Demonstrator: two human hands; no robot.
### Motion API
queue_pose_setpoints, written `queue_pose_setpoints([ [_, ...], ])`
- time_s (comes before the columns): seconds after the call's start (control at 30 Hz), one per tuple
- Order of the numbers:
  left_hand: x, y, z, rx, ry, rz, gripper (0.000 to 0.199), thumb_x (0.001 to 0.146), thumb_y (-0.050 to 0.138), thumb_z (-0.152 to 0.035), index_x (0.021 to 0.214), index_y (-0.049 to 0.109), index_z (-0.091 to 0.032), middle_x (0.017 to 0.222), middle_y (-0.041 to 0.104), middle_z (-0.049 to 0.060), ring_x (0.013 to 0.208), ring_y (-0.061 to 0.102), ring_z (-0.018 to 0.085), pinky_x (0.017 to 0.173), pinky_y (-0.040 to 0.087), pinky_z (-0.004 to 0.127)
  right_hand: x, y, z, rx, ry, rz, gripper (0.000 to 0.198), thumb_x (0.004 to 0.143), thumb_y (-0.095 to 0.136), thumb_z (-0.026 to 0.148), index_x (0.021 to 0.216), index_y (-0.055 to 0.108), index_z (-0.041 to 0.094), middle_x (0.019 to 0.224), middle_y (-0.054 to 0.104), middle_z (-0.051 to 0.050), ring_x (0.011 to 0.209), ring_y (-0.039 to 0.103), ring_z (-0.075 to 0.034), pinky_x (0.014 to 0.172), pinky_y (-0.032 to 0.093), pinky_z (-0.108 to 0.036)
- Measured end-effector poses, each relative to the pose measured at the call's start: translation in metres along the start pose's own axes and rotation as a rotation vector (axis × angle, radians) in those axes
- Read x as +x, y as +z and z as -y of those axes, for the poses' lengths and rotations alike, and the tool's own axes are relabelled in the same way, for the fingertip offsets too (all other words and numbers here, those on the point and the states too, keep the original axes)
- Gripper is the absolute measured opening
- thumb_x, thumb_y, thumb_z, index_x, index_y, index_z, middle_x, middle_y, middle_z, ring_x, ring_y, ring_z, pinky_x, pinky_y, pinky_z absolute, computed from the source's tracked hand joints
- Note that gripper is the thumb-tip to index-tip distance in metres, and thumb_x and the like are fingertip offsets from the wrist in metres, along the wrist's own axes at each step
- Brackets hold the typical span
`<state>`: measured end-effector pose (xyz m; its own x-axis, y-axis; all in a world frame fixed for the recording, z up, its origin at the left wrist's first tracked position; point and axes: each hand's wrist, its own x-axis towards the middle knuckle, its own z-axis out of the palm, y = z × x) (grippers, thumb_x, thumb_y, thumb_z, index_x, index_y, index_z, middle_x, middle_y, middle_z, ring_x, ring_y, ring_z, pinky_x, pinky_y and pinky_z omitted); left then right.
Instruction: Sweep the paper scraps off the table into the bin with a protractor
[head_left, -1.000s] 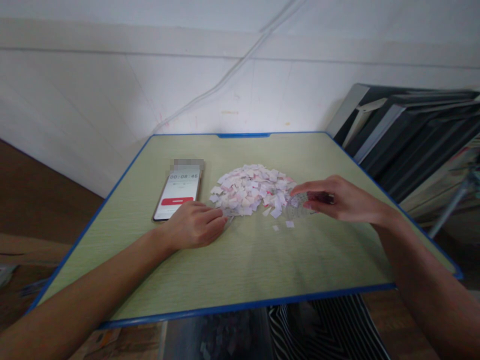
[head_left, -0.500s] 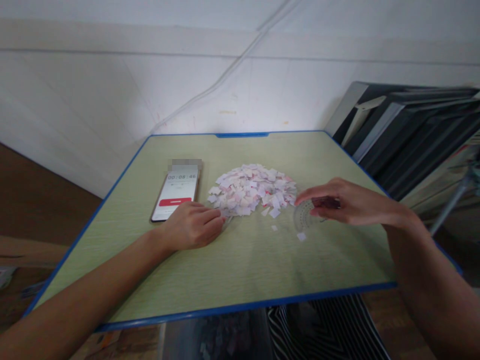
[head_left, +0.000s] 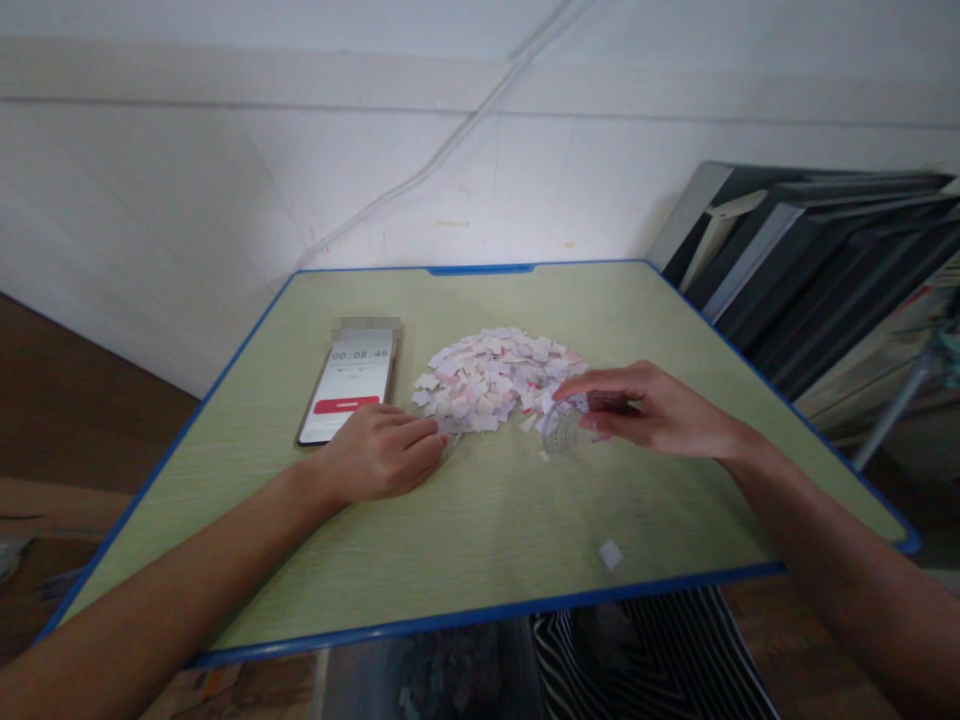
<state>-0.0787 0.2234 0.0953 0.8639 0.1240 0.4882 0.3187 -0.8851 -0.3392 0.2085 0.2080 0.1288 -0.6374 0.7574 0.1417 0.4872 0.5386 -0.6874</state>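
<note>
A heap of small torn paper pieces (head_left: 480,375), white and pinkish, lies mid-table. My right hand (head_left: 649,410) pinches a clear protractor (head_left: 561,428) between thumb and fingers, its curved edge at the heap's right front side. My left hand (head_left: 382,450) rests closed on the table at the heap's left front. From its fingertips a clear, thin-edged piece (head_left: 453,443) sticks out; most of it is hidden, so its kind is unclear. One loose paper piece (head_left: 611,555) is close to the front edge.
A phone (head_left: 349,385) showing a timer lies just beyond my left hand. The light green table (head_left: 360,580) has a blue rim. Dark flat panels (head_left: 810,240) lean at the right. Below the front edge sits a container (head_left: 360,680) with paper bits.
My right hand has moved left with the protractor, up to the heap. The loose paper piece has shifted toward the front edge. My left hand stays in place.
</note>
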Motion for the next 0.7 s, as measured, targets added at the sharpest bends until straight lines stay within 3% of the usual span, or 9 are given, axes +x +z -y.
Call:
queue_pose_setpoints([
  [0.2,-0.001,0.001,0.0,0.003,0.0,-0.009,0.034,0.086,0.033,-0.01,0.054,0.038,-0.019,0.046,0.042,-0.005,0.037,0.034,0.009,0.039,0.027,0.026,0.004,0.011,-0.003,-0.092,-0.015,-0.054,0.026,0.08,0.051,0.017,0.104,0.059,0.012,0.054,0.047,0.005,0.044,0.037,-0.005,0.042,0.029,-0.017],
  [0.3,-0.001,0.001,0.0,-0.005,-0.003,-0.008,0.034,0.086,0.033,-0.01,0.054,0.037,-0.019,0.046,0.042,-0.005,0.037,0.034,0.01,0.039,0.027,0.026,0.002,0.012,-0.002,-0.198,-0.041,-0.113,0.028,0.081,0.051,0.017,0.107,0.059,0.013,0.059,0.055,0.002,0.047,0.042,-0.006,0.046,0.032,-0.018],
  [0.4,-0.001,0.001,0.0,-0.017,-0.004,-0.008,0.034,0.086,0.034,-0.01,0.054,0.037,-0.019,0.046,0.041,-0.005,0.038,0.034,0.01,0.04,0.027,0.026,-0.001,0.011,-0.001,-0.261,-0.092,-0.064,0.028,0.082,0.05,0.019,0.108,0.059,0.015,0.066,0.062,-0.001,0.046,0.044,-0.006,0.048,0.033,-0.019],
  [0.53,-0.001,0.001,-0.001,-0.014,-0.007,0.002,0.034,0.087,0.035,-0.012,0.054,0.037,-0.019,0.046,0.041,-0.005,0.038,0.034,0.009,0.04,0.027,0.025,-0.002,0.011,-0.001,-0.37,-0.058,-0.14,0.029,0.083,0.048,0.02,0.11,0.059,0.017,0.076,0.066,-0.004,0.048,0.047,-0.006,0.05,0.033,-0.02],
  [0.7,-0.002,0.001,0.0,-0.002,-0.004,0.011,0.033,0.086,0.034,-0.011,0.055,0.038,-0.019,0.047,0.043,-0.004,0.038,0.036,0.01,0.04,0.028,0.025,0.001,0.016,0.001,-0.21,-0.1,-0.054,0.029,0.082,0.049,0.02,0.11,0.058,0.015,0.071,0.063,-0.002,0.045,0.041,-0.005,0.047,0.032,-0.019],
])
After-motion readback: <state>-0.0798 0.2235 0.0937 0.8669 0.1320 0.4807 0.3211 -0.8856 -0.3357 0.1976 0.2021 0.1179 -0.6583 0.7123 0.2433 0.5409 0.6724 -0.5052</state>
